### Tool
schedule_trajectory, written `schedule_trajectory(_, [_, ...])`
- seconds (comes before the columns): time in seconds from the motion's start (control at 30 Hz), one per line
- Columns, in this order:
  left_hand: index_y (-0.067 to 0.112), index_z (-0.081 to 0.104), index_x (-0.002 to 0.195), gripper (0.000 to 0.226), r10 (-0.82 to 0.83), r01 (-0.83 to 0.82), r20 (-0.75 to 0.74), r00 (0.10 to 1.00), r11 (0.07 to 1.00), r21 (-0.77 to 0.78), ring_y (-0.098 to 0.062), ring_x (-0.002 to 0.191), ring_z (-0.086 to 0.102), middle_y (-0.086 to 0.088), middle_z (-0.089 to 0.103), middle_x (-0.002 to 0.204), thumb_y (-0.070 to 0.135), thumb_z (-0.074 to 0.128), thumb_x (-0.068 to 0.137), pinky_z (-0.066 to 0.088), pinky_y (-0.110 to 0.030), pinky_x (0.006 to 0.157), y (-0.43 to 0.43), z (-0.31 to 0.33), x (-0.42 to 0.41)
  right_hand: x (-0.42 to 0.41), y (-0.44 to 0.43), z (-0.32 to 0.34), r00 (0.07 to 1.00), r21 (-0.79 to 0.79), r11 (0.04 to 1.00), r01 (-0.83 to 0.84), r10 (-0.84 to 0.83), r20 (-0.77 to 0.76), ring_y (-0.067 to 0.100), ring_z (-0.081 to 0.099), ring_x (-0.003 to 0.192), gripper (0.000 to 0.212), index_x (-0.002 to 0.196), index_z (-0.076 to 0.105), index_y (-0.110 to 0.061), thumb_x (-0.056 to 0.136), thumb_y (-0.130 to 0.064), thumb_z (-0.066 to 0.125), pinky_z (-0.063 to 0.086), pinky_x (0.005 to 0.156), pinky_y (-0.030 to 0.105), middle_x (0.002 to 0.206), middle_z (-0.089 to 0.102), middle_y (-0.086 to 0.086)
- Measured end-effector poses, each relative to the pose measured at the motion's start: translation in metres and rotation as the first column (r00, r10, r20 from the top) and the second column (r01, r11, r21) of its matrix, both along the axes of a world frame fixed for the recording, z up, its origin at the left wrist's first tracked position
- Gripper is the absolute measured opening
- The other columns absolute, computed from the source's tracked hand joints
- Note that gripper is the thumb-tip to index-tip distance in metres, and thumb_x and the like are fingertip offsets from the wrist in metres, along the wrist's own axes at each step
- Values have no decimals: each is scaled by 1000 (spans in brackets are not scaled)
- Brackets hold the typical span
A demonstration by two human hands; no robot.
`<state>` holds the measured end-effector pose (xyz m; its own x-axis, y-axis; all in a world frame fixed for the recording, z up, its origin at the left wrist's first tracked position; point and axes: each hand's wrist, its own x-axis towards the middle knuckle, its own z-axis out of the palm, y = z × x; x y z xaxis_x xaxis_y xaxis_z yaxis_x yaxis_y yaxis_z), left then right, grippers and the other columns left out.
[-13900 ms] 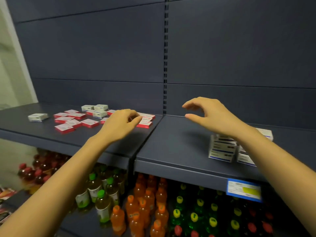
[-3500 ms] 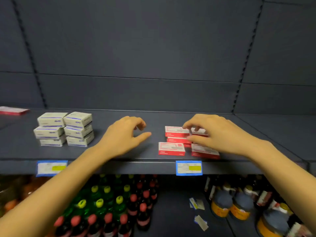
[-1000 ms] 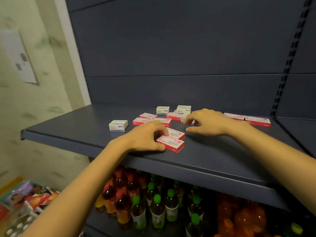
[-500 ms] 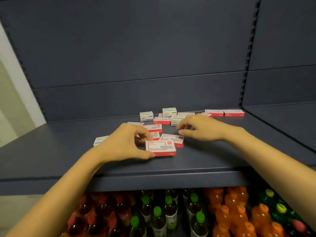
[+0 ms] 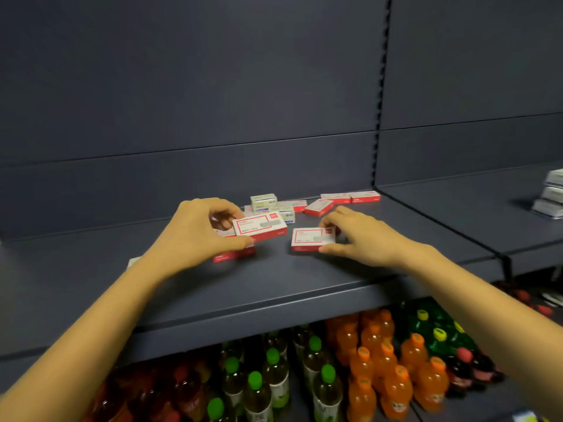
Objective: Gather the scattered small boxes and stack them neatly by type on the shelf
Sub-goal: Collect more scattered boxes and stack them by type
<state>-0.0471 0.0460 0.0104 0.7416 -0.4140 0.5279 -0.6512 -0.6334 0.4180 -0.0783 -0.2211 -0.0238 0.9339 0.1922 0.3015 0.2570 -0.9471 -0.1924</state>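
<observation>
My left hand point(image 5: 195, 236) had lifted 1 red box point(image 5: 259, 227) off the shelf point(image 5: 274, 287) while my right hand point(image 5: 362, 237) newly gripped a 2nd red box point(image 5: 312, 239), furthering the red sorting.

The one camera sits on the person's head. It faces forward and a little down, close to the shelf point(image 5: 304, 278). The forearms enter from the lower corners. The left hand point(image 5: 198, 236) grips the left red box point(image 5: 259, 228) and the right hand point(image 5: 362, 236) pinches the right red box point(image 5: 312, 239), both near the centre. The back panel point(image 5: 182, 86) fills the upper half, and bottles point(image 5: 365, 376) fill the bottom edge.
</observation>
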Motion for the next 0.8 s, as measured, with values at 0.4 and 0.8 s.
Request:
schedule_trajectory(0.4, [15,68,98,36,-296,296,47,954,955,18,-14,77,60,-1,67,96,26,81,66,54,-33,75,-167,-6,-16,-102,-160,10,965,93,962,258,-262,33,17,49,102,40,116,54,-18,82,-37,65,43,89,31,108,52,0])
schedule_trajectory(0.8, [17,67,97,29,-476,476,49,878,879,27,-19,76,58,0,66,96,28,77,71,51,-37,76,-390,-18,-99,-240,-354,17,887,79,889,450,-456,73,19,53,99,43,119,57,-14,82,-32,67,44,87,29,111,55,6])
